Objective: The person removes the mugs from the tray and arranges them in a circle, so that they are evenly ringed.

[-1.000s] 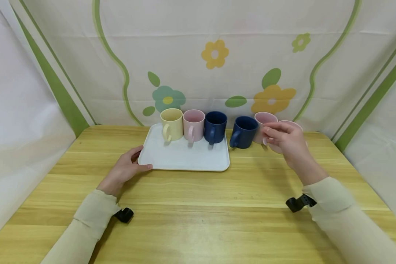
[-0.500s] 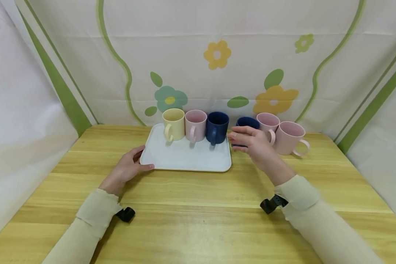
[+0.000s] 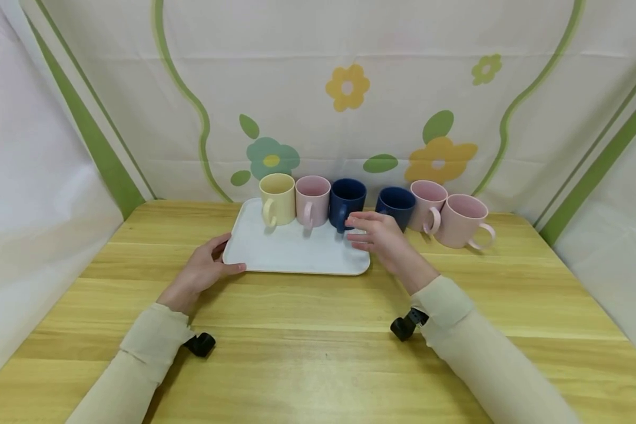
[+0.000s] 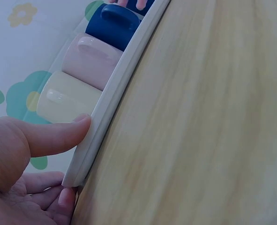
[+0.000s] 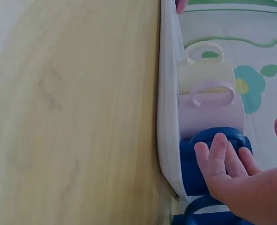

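Note:
A white tray [image 3: 297, 253] lies on the wooden table and bears a row of mugs. From left to right these are a yellow mug [image 3: 277, 200], a pink mug [image 3: 312, 201] and a dark blue mug [image 3: 345, 200]. My left hand [image 3: 201, 270] grips the tray's front left corner, its thumb [image 4: 58, 137] against the rim and fingers tucked around the corner. At the tray's right end, my right hand [image 3: 381, 240] holds nothing. Its fingers [image 5: 218, 159] reach out, spread, close to the blue mug's handle; whether they touch it I cannot tell.
Right of the tray a second dark blue mug [image 3: 400, 203], partly behind my right hand, stands on the table [image 3: 297, 353]. Beside it are two more pink mugs [image 3: 426, 203], the rightmost with its handle turned right. A flowered cloth [image 3: 307, 88] hangs directly behind.
My right hand has moved left, from in front of the right-hand pink mugs, past the second blue mug, to the tray's right end. The left hand, tray and mugs stay put.

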A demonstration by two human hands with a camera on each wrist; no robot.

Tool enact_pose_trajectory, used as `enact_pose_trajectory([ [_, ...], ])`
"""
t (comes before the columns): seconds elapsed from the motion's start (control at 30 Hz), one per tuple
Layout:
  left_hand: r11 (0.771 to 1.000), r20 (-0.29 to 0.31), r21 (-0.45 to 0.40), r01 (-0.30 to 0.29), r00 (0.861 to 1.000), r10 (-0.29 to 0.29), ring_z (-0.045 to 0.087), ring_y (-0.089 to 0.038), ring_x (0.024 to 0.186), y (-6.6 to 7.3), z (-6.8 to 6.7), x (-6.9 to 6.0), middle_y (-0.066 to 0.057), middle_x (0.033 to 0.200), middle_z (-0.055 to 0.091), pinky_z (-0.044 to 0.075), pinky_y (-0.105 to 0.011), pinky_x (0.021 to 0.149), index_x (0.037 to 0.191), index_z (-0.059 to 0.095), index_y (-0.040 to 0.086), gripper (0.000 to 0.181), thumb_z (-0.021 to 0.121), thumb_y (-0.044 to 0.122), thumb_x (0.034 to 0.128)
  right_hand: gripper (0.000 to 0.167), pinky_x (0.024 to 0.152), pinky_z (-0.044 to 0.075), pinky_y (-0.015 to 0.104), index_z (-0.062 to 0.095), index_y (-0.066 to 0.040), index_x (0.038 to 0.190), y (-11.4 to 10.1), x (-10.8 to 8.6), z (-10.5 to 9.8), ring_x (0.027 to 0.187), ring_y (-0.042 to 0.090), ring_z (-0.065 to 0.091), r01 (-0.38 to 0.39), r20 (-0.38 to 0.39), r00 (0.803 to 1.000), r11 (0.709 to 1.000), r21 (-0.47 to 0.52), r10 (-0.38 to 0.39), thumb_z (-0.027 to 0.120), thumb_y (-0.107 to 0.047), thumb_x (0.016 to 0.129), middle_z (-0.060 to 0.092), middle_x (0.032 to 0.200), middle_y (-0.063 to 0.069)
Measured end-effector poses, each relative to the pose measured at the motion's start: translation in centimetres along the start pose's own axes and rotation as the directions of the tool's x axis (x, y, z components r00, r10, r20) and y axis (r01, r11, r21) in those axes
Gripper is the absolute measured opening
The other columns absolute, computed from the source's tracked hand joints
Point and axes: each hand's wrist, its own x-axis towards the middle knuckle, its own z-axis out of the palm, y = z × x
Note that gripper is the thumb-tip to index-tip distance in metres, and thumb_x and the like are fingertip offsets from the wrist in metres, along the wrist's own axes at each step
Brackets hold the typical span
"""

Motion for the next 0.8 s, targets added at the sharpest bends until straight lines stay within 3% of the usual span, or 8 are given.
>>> enact_pose_trajectory([
  [0.17,1.000,0.003,0.004,-0.006,1.000,0.006,0.022,-0.046,0.162,0.0,0.0,0.1,-0.024,0.176,0.021,0.026,-0.060,0.130,0.171,0.011,0.004,0.104,0.080,0.021,0.0960,0.052,0.123,0.045,0.050,0.046,-0.003,0.159,0.5,1.1,0.4,0.145,0.043,0.055,-0.046,-0.010,0.999,0.998,0.052,0.046,0.054,-0.023,0.111,0.048,0.163,0.017],
  [0.4,1.000,-0.001,0.011,-0.007,1.000,0.007,0.024,-0.047,0.161,0.0,0.0,0.0,-0.026,0.175,0.022,0.026,-0.061,0.130,0.170,0.011,0.002,0.103,0.081,0.020,0.0958,0.053,0.126,0.040,0.053,0.042,-0.002,0.160,0.8,2.0,1.2,0.147,0.043,0.052,-0.059,0.040,0.998,0.993,0.106,0.055,0.052,-0.024,0.112,0.051,0.163,0.017],
  [0.67,1.000,-0.003,0.022,-0.011,1.000,0.011,0.024,-0.046,0.161,-0.1,-0.1,0.1,-0.026,0.175,0.022,0.027,-0.061,0.130,0.170,0.011,0.002,0.104,0.081,0.021,0.0958,0.045,0.123,0.045,0.049,0.055,0.001,0.148,1.0,2.2,1.6,0.140,0.040,0.057,-0.055,-0.024,0.998,0.991,0.122,0.058,0.056,-0.024,0.111,0.060,0.153,0.021],
  [0.8,1.000,-0.005,0.024,-0.010,1.000,0.010,0.024,-0.047,0.161,-0.1,-0.1,0.0,-0.026,0.175,0.022,0.027,-0.060,0.130,0.170,0.011,0.002,0.104,0.081,0.020,0.0958,0.035,0.122,0.046,0.049,0.063,0.003,0.131,1.1,2.1,1.8,0.137,0.035,0.058,-0.044,-0.064,0.997,0.988,0.148,0.053,0.059,-0.024,0.110,0.067,0.138,0.017],
])
